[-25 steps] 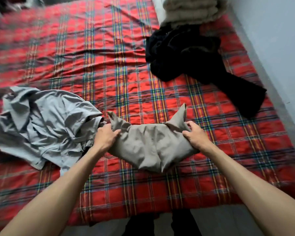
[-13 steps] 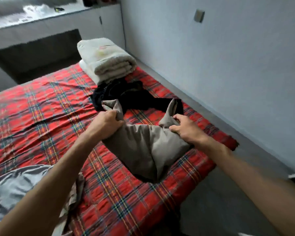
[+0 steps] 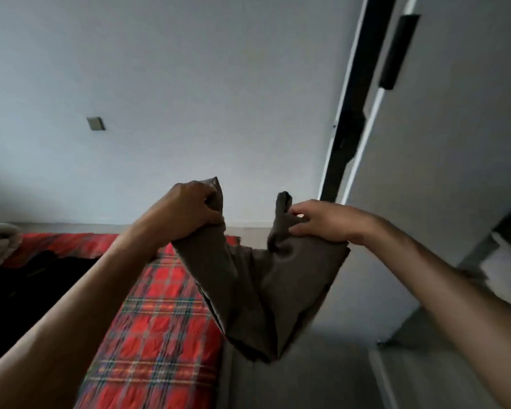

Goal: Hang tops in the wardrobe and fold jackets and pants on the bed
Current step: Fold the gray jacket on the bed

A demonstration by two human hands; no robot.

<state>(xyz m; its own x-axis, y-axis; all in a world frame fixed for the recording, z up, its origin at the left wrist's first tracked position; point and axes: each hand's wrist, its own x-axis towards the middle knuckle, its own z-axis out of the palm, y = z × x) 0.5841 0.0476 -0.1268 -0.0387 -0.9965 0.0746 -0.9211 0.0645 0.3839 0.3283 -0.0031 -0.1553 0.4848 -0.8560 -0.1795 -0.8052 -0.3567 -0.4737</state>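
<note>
The left hand (image 3: 189, 208) and right hand (image 3: 325, 221) each clutch a top corner of the brown garment (image 3: 263, 290), which hangs down between them off the bed (image 3: 160, 320), with the wardrobe (image 3: 440, 143) on the right hand's side.

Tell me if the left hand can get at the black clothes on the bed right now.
Probably not yet: the left hand grips the grey-brown garment; nothing blocks the black clothes.
</note>
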